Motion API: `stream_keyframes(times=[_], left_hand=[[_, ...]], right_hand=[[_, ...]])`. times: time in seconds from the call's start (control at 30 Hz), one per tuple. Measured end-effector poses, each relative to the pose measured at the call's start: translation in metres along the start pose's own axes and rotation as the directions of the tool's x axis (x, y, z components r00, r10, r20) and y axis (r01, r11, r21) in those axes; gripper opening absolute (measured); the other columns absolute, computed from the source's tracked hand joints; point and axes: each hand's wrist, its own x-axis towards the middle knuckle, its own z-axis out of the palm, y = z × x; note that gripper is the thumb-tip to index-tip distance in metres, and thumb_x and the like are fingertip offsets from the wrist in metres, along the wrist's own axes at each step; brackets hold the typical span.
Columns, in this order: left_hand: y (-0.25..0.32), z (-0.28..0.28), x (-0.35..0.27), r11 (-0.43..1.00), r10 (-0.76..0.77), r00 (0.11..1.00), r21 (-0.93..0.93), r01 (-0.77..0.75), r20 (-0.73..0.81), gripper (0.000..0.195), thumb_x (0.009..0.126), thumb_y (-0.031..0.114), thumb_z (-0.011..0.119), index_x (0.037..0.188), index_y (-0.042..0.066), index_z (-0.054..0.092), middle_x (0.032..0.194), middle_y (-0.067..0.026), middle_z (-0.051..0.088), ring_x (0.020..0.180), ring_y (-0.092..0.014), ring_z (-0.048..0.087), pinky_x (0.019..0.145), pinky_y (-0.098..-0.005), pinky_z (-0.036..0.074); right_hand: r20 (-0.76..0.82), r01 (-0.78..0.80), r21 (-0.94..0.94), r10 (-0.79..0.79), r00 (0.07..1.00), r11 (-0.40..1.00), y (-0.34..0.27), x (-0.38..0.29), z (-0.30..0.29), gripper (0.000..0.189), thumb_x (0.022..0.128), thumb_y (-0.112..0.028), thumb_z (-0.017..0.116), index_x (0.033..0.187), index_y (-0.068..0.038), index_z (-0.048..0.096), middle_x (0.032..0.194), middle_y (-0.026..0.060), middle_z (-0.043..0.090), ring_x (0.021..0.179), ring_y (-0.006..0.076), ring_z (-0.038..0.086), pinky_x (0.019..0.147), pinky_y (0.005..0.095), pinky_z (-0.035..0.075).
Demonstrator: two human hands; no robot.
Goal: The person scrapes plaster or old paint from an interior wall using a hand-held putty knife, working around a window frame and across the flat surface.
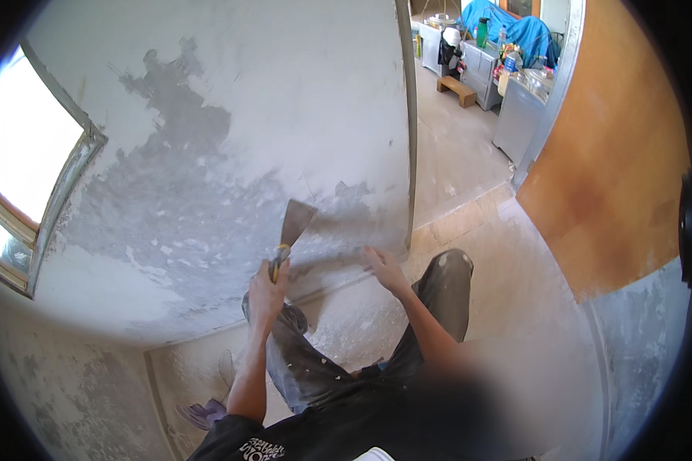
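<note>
My left hand (267, 294) is closed round the yellow and dark handle of a putty knife (298, 222), whose wide metal blade points up toward the wall. Behind the blade is the white wall (317, 115) with a broad patch of grey, worn and scraped surface (179, 196); whether the blade touches it I cannot tell. My right hand (385, 269) is raised over my right knee near the lower wall, fingers apart and slightly bent, holding nothing.
A window (29, 150) is at the left. Dusty floor (357, 311) lies below my legs, with a purple object (202, 414) at lower left. Beyond the doorway stand cabinets (519, 118) and a small wooden stool (456, 91). An orange-brown panel (611, 161) is at the right.
</note>
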Motion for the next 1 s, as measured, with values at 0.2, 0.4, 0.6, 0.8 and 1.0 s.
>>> stream_keyframes(times=[0.2, 0.4, 0.6, 0.8, 1.0], left_hand=[[0.011, -0.004, 0.009, 0.986, -0.062, 0.998, 0.156, 0.065, -0.023, 0.048, 0.093, 0.045, 0.058, 0.08, -0.001, 0.057, 0.068, -0.0263, 0.06, 0.068, -0.047, 0.06, 0.061, -0.053, 0.042], [0.025, 0.011, 0.005, 0.984, -0.045, 0.998, 0.168, 0.051, -0.041, 0.047, 0.095, 0.042, 0.057, 0.077, -0.002, 0.057, 0.068, -0.0269, 0.06, 0.067, -0.047, 0.059, 0.059, -0.0516, 0.043], [0.008, -0.016, 0.016, 0.994, 0.009, 0.999, 0.109, -0.013, 0.032, 0.042, 0.095, 0.037, 0.057, 0.08, -0.002, 0.058, 0.067, -0.0263, 0.059, 0.065, -0.047, 0.058, 0.058, -0.0507, 0.042], [0.03, 0.008, 0.015, 0.997, 0.026, 0.999, 0.071, -0.027, 0.022, 0.041, 0.096, 0.036, 0.056, 0.085, -0.003, 0.059, 0.066, -0.0258, 0.058, 0.064, -0.046, 0.058, 0.057, -0.049, 0.041], [0.012, -0.002, 0.014, 0.99, -0.095, 0.995, 0.1, 0.096, -0.009, 0.043, 0.096, 0.039, 0.056, 0.087, -0.003, 0.061, 0.068, -0.0267, 0.059, 0.066, -0.046, 0.059, 0.058, -0.0489, 0.042]], right_hand=[[-0.22, -0.162, 0.083, 0.177, 0.959, 0.983, 0.004, -0.003, -0.046, 0.041, 0.098, -0.041, 0.051, 0.1, -0.002, 0.065, 0.079, 0.0066, 0.065, 0.069, 0.0147, 0.064, 0.061, 0.0269, 0.047], [-0.315, -0.066, 0.173, 0.119, 0.942, 0.983, 0.003, 0.012, -0.042, 0.042, 0.098, -0.039, 0.054, 0.085, 0.0, 0.065, 0.073, 0.0064, 0.064, 0.065, 0.0147, 0.063, 0.058, 0.0272, 0.046], [-0.232, -0.122, 0.17, 0.16, 0.96, 0.978, -0.012, 0.002, -0.038, 0.039, 0.098, -0.04, 0.053, 0.092, -0.002, 0.063, 0.078, 0.0059, 0.064, 0.072, 0.0157, 0.066, 0.062, 0.0262, 0.048], [-0.282, -0.072, 0.195, 0.126, 0.951, 0.978, -0.01, 0.007, -0.044, 0.039, 0.098, -0.038, 0.054, 0.095, -0.001, 0.064, 0.075, 0.0061, 0.064, 0.068, 0.0147, 0.065, 0.059, 0.0266, 0.046], [-0.312, -0.122, 0.249, 0.199, 0.929, 0.961, -0.017, 0.0, -0.038, 0.04, 0.098, -0.039, 0.054, 0.095, -0.001, 0.065, 0.074, 0.0055, 0.063, 0.066, 0.0142, 0.064, 0.059, 0.0261, 0.045]])
